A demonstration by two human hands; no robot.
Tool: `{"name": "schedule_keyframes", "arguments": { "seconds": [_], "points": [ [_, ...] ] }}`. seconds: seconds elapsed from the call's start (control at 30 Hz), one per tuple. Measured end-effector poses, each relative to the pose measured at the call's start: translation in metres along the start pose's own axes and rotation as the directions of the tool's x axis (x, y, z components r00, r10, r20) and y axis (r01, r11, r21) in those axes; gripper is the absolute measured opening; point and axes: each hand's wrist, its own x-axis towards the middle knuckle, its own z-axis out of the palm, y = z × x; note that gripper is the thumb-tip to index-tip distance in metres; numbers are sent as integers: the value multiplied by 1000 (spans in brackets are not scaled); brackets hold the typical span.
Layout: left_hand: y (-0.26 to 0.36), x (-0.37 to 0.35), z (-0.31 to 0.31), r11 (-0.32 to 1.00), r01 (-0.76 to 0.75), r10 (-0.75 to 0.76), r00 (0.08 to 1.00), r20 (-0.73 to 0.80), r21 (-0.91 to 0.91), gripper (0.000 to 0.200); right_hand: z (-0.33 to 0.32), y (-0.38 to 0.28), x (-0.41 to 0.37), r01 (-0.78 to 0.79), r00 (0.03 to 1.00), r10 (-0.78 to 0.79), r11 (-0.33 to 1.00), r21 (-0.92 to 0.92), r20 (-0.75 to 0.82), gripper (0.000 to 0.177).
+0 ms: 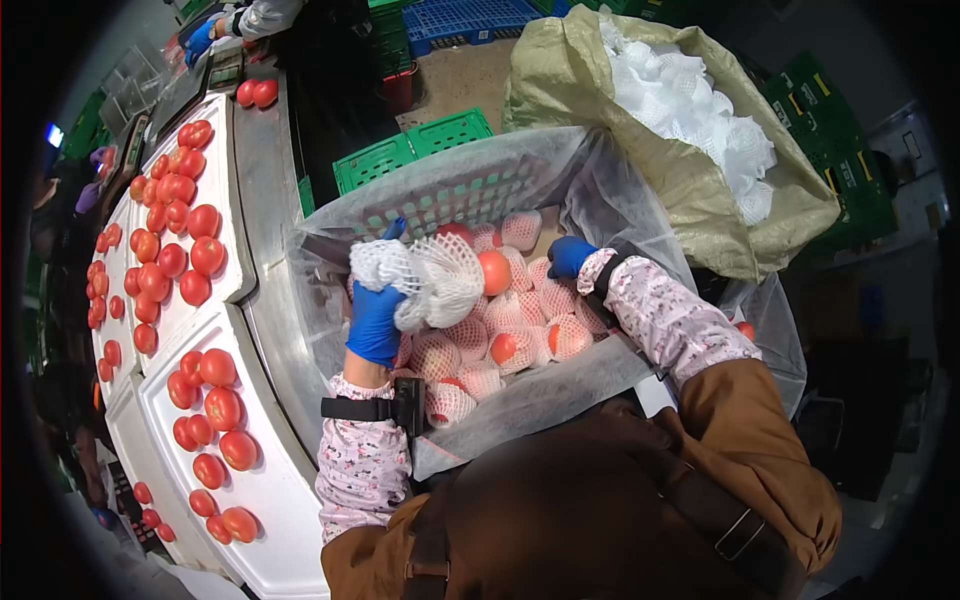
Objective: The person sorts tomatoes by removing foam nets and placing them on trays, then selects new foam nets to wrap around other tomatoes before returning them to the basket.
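Observation:
My left hand (376, 318), in a blue glove, grips a bunch of white foam net sleeves (428, 277) above a lined crate (452, 185). A bare red tomato (494, 271) sits at the mouth of the outermost net, right beside the bunch. My right hand (568, 256), also blue-gloved, reaches down into the crate with its fingers curled next to that tomato; whether it touches it I cannot tell. Several tomatoes wrapped in white nets (505, 335) fill the crate beneath both hands.
A white sorting conveyor (270, 490) on the left carries several loose red tomatoes (222, 408). A large sack (700, 180) of white foam nets stands at the back right. Green crates (410, 150) sit behind. Another person's gloved hand (203, 37) works at the far top left.

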Motion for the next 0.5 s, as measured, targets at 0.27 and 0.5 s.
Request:
{"name": "schedule_keyframes", "arguments": {
  "seconds": [0.27, 0.5],
  "points": [
    [-6, -9, 12, 987, 163, -163, 986, -29, -3, 43, -87, -71, -38, 341, 931, -124, 634, 694, -344, 37],
    [9, -6, 17, 782, -190, 14, 958, 288, 594, 40, -78, -162, -59, 774, 633, -376, 278, 569, -677, 39]
  ]
}}
